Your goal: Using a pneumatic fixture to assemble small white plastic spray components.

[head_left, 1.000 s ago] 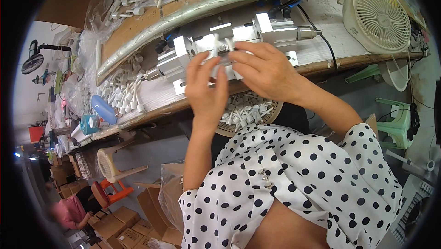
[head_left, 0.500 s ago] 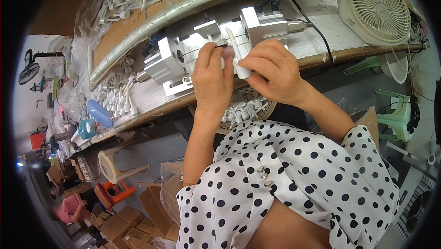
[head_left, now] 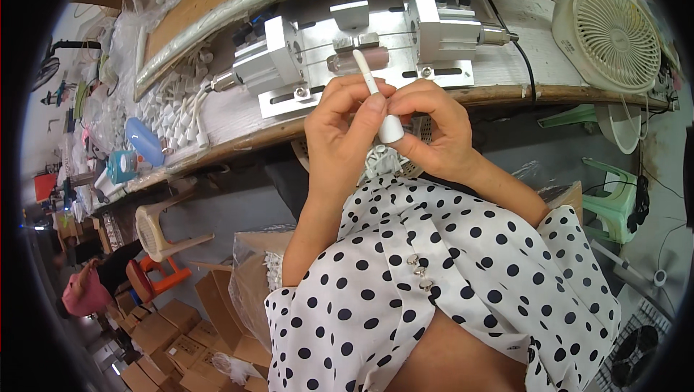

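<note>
Between my hands is a white applicator wand [head_left: 368, 78] with a slim stem, a narrow pale tip pointing up and away, and a wide round white cap [head_left: 391, 130] at its near end. My left hand [head_left: 345, 118] is closed, pinching the stem between thumb and fingers. My right hand [head_left: 435, 123] is closed around the cap's side, its fingertips meeting the left ones. Just beyond them stands a metal fixture [head_left: 285, 52] with two silver blocks, thin rods between them and a pinkish clear cylinder [head_left: 358, 61]. My fingers hide part of the wand.
Below my hands, a basket [head_left: 416, 168] holds more white pieces. White capped wands [head_left: 177, 121] lie piled left on the bench, near a blue piece [head_left: 144, 141]. A white fan [head_left: 614, 37] stands at right; a black cable [head_left: 517, 52] runs beside the fixture. Further left, another person [head_left: 87, 291] is visible.
Both hands have drawn back from the fixture toward me with the wand. My left hand, earlier by the fixture's middle, now grips the stem. The view has shifted a little.
</note>
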`<control>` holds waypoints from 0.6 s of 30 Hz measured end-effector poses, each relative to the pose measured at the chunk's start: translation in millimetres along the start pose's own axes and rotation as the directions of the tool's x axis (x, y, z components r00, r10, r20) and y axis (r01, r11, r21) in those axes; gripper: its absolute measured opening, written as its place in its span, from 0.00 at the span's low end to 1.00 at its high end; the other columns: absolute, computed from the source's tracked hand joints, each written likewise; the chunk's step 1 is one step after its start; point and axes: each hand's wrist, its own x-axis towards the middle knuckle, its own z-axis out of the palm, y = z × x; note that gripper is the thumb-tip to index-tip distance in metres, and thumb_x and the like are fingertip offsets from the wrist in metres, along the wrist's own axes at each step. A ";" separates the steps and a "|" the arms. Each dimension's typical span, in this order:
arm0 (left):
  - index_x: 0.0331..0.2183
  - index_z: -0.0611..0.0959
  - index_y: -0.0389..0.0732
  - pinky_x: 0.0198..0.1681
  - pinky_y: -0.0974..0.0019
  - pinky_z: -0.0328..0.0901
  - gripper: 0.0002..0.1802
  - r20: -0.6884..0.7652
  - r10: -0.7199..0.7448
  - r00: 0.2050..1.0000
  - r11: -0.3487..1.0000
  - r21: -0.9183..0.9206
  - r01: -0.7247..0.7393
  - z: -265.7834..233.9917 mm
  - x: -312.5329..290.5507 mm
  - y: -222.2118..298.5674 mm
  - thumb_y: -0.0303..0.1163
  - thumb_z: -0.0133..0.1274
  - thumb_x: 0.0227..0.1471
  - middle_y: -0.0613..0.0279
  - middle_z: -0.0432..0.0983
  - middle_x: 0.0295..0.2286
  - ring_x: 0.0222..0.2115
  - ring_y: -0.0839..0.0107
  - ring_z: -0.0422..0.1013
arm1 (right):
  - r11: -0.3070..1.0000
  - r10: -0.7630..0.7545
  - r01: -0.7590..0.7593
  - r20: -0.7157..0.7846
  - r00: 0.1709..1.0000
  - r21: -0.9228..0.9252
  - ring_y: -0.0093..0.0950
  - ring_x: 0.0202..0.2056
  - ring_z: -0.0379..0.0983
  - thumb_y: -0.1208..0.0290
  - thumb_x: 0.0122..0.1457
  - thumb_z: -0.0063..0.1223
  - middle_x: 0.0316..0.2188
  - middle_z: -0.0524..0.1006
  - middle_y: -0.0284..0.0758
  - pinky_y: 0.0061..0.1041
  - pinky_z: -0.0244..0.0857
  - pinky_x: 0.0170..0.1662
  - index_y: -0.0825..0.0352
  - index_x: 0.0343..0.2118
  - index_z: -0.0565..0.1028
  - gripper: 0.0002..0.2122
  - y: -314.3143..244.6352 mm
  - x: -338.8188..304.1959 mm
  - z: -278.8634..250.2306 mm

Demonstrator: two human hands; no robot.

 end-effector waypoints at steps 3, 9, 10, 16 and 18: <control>0.29 0.79 0.32 0.34 0.75 0.62 0.06 -0.009 -0.075 0.997 0.984 -0.164 0.073 -2.8 -2.9 -2.9 0.25 0.50 0.49 0.63 0.68 0.31 0.30 0.78 0.67 | 1.000 0.005 -0.004 0.027 1.000 -0.020 0.23 0.27 0.68 0.77 0.41 0.59 0.29 0.73 0.33 0.18 0.63 0.27 0.66 0.32 0.72 0.13 -1.5 -2.9 1.1; 0.25 0.77 0.32 0.33 0.76 0.62 0.03 -0.046 -0.122 0.991 0.971 -0.211 0.110 -0.6 -6.7 -6.8 0.23 0.52 0.46 0.65 0.68 0.28 0.28 0.79 0.67 | 0.998 0.052 -0.053 0.024 0.998 0.016 0.24 0.29 0.68 0.77 0.41 0.59 0.30 0.73 0.33 0.18 0.63 0.26 0.65 0.33 0.72 0.13 0.2 -12.4 0.8; 0.24 0.77 0.33 0.33 0.76 0.62 0.03 -0.044 -0.128 0.991 0.970 -0.212 0.116 -0.2 -7.1 -8.0 0.23 0.53 0.46 0.66 0.69 0.28 0.28 0.80 0.67 | 0.998 0.060 -0.060 0.021 0.998 0.018 0.24 0.29 0.68 0.77 0.41 0.59 0.30 0.73 0.33 0.18 0.63 0.26 0.65 0.33 0.72 0.13 1.0 -14.5 0.3; 0.25 0.77 0.33 0.32 0.77 0.61 0.03 -0.015 -0.203 0.979 0.961 -0.194 0.196 0.5 -11.1 -16.9 0.23 0.52 0.47 0.66 0.71 0.26 0.27 0.80 0.66 | 0.994 0.106 -0.107 0.020 0.994 0.008 0.25 0.28 0.70 0.77 0.39 0.59 0.28 0.74 0.33 0.19 0.64 0.27 0.66 0.31 0.72 0.13 4.6 -24.8 -3.0; 0.25 0.77 0.33 0.33 0.77 0.60 0.03 -0.030 -0.243 0.970 0.959 -0.155 0.236 -1.3 -18.2 -22.5 0.24 0.51 0.48 0.66 0.71 0.25 0.27 0.81 0.66 | 0.988 0.155 -0.155 0.065 0.986 -0.001 0.25 0.27 0.70 0.77 0.39 0.58 0.26 0.74 0.33 0.20 0.64 0.26 0.66 0.30 0.72 0.12 3.3 -29.9 -7.2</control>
